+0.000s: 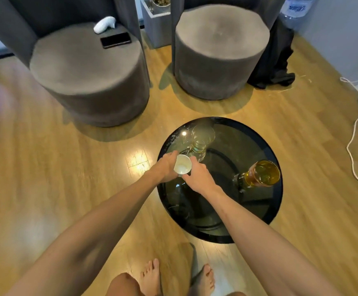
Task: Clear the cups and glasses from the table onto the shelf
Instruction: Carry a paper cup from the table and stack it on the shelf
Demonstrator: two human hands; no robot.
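A small white cup sits between both my hands above the left part of a round black glass table. My left hand grips it from the left, and my right hand holds it from the right and below. Just beyond the cup stands a clear glass on the table. An amber glass stands at the table's right side. No shelf is in view.
Two grey round stools stand behind the table; a black phone and a white object lie on the left one. A white cable runs along the floor at right. My bare feet are below.
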